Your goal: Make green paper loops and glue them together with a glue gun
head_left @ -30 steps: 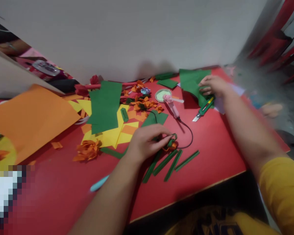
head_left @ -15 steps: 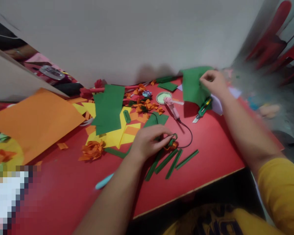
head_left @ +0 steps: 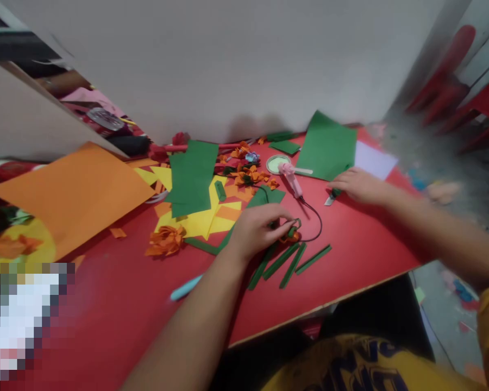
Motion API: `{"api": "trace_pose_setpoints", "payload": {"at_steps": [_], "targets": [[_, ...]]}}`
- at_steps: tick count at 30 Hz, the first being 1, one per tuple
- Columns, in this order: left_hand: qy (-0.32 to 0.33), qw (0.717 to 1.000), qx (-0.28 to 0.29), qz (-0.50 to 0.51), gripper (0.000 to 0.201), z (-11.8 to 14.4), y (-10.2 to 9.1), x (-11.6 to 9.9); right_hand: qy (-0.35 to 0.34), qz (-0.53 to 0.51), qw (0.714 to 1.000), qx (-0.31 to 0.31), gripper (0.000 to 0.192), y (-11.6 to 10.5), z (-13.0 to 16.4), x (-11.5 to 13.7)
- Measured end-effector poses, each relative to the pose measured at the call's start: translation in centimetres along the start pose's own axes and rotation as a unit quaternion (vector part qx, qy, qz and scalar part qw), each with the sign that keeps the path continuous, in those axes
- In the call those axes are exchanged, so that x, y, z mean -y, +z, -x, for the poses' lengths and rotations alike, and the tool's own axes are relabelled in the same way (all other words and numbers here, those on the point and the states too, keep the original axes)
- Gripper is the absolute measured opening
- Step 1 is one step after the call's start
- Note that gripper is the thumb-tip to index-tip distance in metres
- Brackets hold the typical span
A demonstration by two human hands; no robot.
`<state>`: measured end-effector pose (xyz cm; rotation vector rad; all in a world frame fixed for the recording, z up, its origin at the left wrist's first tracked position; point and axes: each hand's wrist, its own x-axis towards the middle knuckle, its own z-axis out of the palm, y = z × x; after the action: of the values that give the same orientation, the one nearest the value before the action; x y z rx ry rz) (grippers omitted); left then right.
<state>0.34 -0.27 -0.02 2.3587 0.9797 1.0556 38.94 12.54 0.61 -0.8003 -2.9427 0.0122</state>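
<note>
- A small orange paper flower [head_left: 290, 235] wrapped in green strip sits mid red tabletop [head_left: 362, 244], pinched by left hand [head_left: 257, 231].
- Right hand [head_left: 361, 185], palm down, covers the utility knife [head_left: 333, 197] beside flat green paper sheet [head_left: 326, 146].
- Narrow green strips [head_left: 293, 263] lie just below.

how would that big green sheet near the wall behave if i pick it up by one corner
The green sheet looks thin and flat, so it would likely flop and bend. It is probably very light. On the smooth red table it may slide when pushed.
</note>
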Motion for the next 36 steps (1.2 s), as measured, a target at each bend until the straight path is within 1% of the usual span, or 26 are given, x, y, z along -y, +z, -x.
{"api": "trace_pose_setpoints", "payload": {"at_steps": [2,3,4,5,6,7,8,9,10,11,12,13,15,17,19,21,23,24,25,26,28,29,30,31,33,36], "targets": [[-0.001,1.000,-0.001,0.004,0.009,0.0,0.0,0.0,0.009,-0.001,1.000,-0.009,0.052,0.0,0.5,0.1],[-0.002,1.000,-0.003,0.004,0.010,0.0,0.0,-0.1,0.026,-0.021,0.999,-0.030,0.051,-0.3,0.9,0.2],[-0.004,1.000,-0.005,0.003,0.011,0.0,0.0,-0.1,0.052,-0.055,0.995,-0.065,0.052,-0.7,1.5,0.5],[-0.006,1.000,-0.005,0.001,0.012,0.0,0.0,-0.2,0.090,-0.100,0.985,-0.110,0.054,-1.1,2.1,1.1],[-0.007,1.000,-0.004,-0.002,0.013,0.0,0.0,-0.2,0.142,-0.156,0.963,-0.165,0.055,-1.5,2.9,2.0],[-0.008,1.000,0.000,-0.003,0.013,0.0,0.1,-0.2,0.207,-0.219,0.927,-0.226,0.053,-1.9,3.6,3.1],[-0.007,1.000,0.004,-0.001,0.012,-0.1,0.1,-0.2,0.278,-0.292,0.875,-0.268,0.047,-2.2,4.2,4.4],[-0.005,1.000,0.007,0.001,0.012,-0.1,0.2,-0.2,0.331,-0.373,0.821,-0.279,0.042,-2.3,4.8,5.9],[-0.002,1.000,0.008,0.002,0.012,-0.1,0.2,-0.2,0.367,-0.452,0.760,-0.290,0.038,-2.3,5.1,7.4],[0.000,1.000,0.007,0.002,0.012,-0.1,0.3,-0.1,0.388,-0.518,0.703,-0.295,0.033,-2.2,5.3,8.9],[0.002,1.000,0.005,-0.001,0.014,-0.2,0.3,-0.1,0.397,-0.571,0.659,-0.287,0.028,-2.0,5.4,10.2],[0.003,1.000,0.004,-0.007,0.015,-0.2,0.3,-0.1,0.398,-0.614,0.625,-0.271,0.026,-1.7,5.2,11.4],[0.005,1.000,0.003,-0.019,0.017,-0.2,0.2,-0.2,0.387,-0.682,0.572,-0.239,0.026,-1.1,4.7,13.4],[0.007,1.000,0.004,-0.026,0.016,-0.3,0.1,-0.4,0.373,-0.727,0.531,-0.223,0.029,-0.5,4.0,14.6],[0.010,1.000,0.004,-0.024,0.016,-0.3,0.0,-0.5,0.359,-0.754,0.505,-0.219,0.037,0.0,3.3,15.3],[0.011,1.000,0.002,-0.020,0.017,-0.4,0.1,-0.5,0.343,-0.764,0.501,-0.219,0.046,0.3,2.6,15.6],[0.011,1.000,0.000,-0.019,0.017,-0.4,0.2,-0.5,0.331,-0.761,0.514,-0.218,0.054,0.4,2.0,15.6],[0.010,1.000,0.000,-0.019,0.017,-0.4,0.2,-0.5,0.327,-0.752,0.528,-0.221,0.057,0.4,1.8,15.5],[0.010,1.000,0.000,-0.018,0.017,-0.3,0.2,-0.4,0.326,-0.734,0.550,-0.230,0.061,0.3,1.6,15.2],[0.008,1.000,0.001,-0.017,0.017,-0.3,0.3,-0.4,0.326,-0.702,0.582,-0.248,0.064,0.2,1.5,14.8],[0.004,1.000,0.003,-0.017,0.016,-0.3,0.3,-0.3,0.329,-0.604,0.658,-0.306,0.071,0.0,1.5,13.8],[0.002,1.000,0.004,-0.018,0.016,-0.2,0.3,-0.3,0.329,-0.550,0.691,-0.335,0.075,0.0,1.6,13.2],[0.000,1.000,0.005,-0.019,0.015,-0.2,0.2,-0.3,0.327,-0.509,0.711,-0.358,0.079,0.0,1.8,12.7],[-0.001,1.000,0.007,-0.019,0.015,-0.2,0.2,-0.3,0.324,-0.490,0.719,-0.371,0.082,0.2,2.0,12.3],[-0.002,1.000,0.008,-0.019,0.016,-0.2,0.2,-0.3,0.310,-0.485,0.731,-0.366,0.082,0.8,2.6,11.8],[-0.001,1.000,0.006,-0.018,0.015,-0.1,0.2,-0.2,0.306,-0.489,0.752,-0.318,0.066,2.2,3.7,12.0]]}}
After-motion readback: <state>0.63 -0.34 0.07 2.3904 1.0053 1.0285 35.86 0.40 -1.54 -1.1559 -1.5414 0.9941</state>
